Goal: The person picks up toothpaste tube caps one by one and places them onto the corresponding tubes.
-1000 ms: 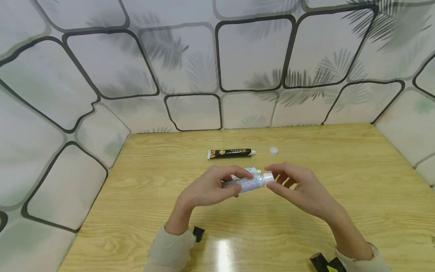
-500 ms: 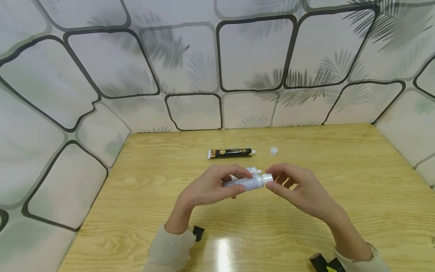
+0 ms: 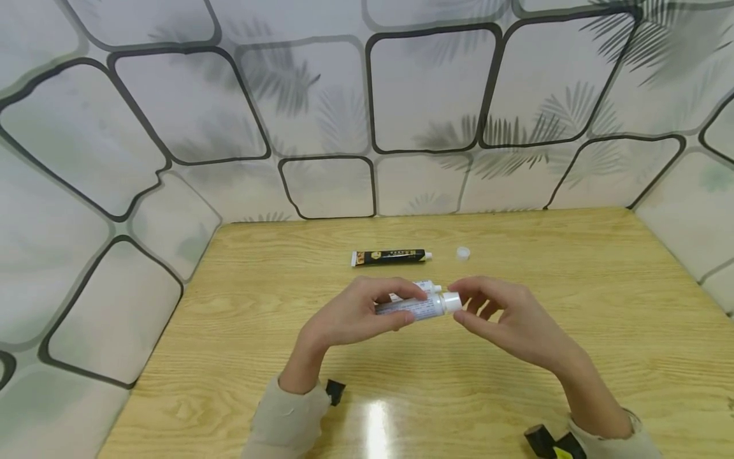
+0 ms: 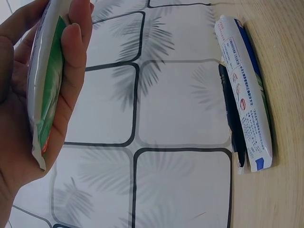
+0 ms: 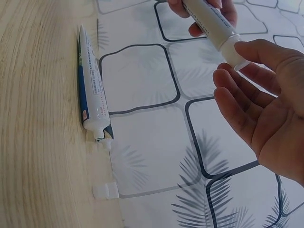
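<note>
- so the right hand (image 5: 273,104) had its fingertips pinched on the white cap (image 5: 232,53) at the end of a pale tube (image 5: 211,23)
- left hand (image 5: 229,13) was gripping that tube up top, partly cut off by the edge
- a white-and-blue tube (image 5: 96,95) lay on the worktop (image 5: 38,118), second nozzle (image 5: 108,144) poking out just beside it
- small whitish cap (image 5: 105,190) sat near those nozzles
- leaf-print wall covering (image 5: 142,80) filled the background

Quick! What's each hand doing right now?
Left hand: closed, holding a white-and-green squeezable tube.
Right hand: closed, pinching that tube's white cylindrical plastic cap.
</note>
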The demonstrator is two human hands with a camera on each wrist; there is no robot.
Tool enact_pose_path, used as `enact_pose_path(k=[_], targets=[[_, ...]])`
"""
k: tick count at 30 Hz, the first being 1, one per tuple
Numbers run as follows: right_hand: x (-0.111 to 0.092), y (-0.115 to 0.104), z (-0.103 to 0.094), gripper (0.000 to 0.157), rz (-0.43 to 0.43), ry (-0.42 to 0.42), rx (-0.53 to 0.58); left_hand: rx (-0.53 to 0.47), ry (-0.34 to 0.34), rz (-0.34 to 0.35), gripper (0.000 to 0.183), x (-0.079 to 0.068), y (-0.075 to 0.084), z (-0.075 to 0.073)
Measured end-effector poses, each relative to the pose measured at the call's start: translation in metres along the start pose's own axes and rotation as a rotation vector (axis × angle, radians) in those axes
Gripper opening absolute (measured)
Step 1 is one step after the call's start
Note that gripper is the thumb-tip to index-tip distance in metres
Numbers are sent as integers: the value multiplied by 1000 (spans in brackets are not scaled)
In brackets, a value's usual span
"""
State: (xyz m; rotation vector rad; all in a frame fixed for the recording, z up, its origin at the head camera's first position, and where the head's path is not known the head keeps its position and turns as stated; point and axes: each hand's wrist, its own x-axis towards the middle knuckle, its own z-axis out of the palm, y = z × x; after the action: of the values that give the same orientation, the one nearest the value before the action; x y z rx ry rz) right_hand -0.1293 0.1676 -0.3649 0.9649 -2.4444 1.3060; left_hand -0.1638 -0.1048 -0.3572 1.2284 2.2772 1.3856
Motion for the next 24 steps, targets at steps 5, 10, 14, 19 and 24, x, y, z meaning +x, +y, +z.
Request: enact_pose_path(k=[5, 10, 14, 19, 24], targets=[[0, 1, 0, 35, 10, -1, -6, 43, 10, -2, 26, 0, 1, 0], [1, 2, 1, 33, 29, -1, -8, 62, 11, -4, 27, 0, 2, -1], [1, 3, 2, 32, 34, -5, -5, 85, 13, -2, 27, 0, 4, 0], [1, 3, 3, 31, 39, -7, -9, 139, 22, 13, 26, 0, 7, 1], [0, 4, 3, 27, 61, -18, 1, 168, 27, 23, 24, 0, 7, 1]])
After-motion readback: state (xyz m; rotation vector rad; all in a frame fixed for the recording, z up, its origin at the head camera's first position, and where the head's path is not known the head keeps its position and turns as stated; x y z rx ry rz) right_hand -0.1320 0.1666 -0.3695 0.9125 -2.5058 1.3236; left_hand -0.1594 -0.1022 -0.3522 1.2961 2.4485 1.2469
